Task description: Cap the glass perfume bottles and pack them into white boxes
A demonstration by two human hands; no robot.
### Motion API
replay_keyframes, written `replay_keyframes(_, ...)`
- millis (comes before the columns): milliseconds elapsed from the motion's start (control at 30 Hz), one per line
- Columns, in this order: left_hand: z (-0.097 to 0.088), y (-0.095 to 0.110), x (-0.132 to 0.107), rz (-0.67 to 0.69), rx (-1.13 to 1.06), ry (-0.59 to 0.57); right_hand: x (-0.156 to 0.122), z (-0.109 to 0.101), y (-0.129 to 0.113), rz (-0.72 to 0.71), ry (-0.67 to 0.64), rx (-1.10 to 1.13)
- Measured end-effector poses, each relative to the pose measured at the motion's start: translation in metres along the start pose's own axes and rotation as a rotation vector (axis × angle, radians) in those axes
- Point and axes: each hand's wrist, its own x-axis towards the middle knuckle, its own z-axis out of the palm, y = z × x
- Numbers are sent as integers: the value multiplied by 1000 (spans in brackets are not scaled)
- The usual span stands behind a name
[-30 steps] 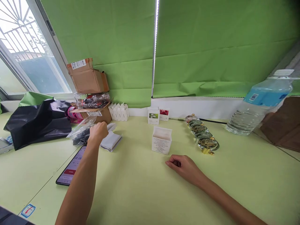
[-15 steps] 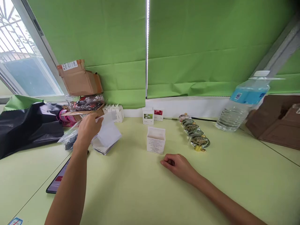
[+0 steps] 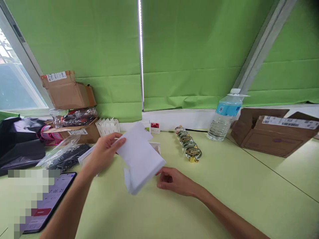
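My left hand (image 3: 107, 149) pinches a white flattened carton (image 3: 142, 156) by its upper left edge and holds it tilted above the table, its flaps hanging loose. Close to the carton's lower right corner is my right hand (image 3: 174, 181), thumb and index finger curled but apart; whether the index fingertip touches the corner is unclear. Behind the carton, a white open box (image 3: 156, 147) stands mostly hidden. Other flat white cartons (image 3: 86, 156) lie on the table, partly covered by my left wrist.
A phone (image 3: 52, 202) and a clear bag of black items (image 3: 68, 156) lie at left. Upright white boxes (image 3: 108, 126) stand in a row by the wall. Wrapped bangles (image 3: 188, 142), a water bottle (image 3: 223, 116) and a brown cardboard box (image 3: 274, 132) are to the right.
My left hand has lifted a flat carton off the pile and brought it right, in front of the open box. My right hand has opened slightly near it. The view has turned right.
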Motion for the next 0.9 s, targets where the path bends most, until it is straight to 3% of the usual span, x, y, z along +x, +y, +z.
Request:
replay_keyframes(167, 67, -26, -32, -69, -256, -17, -12, -3, -21, -111, -76, 182)
replay_keyframes(300, 95, -42, -51, -119, -331, -58, -12, -1, -24, -127, -137, 306)
replay_keyframes(500, 108, -38, -60, -171, -280, -81, -4, 3, -19, -114, -189, 487)
replay_keyframes(733, 106, -36, -64, -277, -364, -129, 0, 2, -11, -117, -88, 538)
replay_keyframes(900, 108, -44, -62, -161, -326, -214, 1, 0, -9, -107, -51, 552)
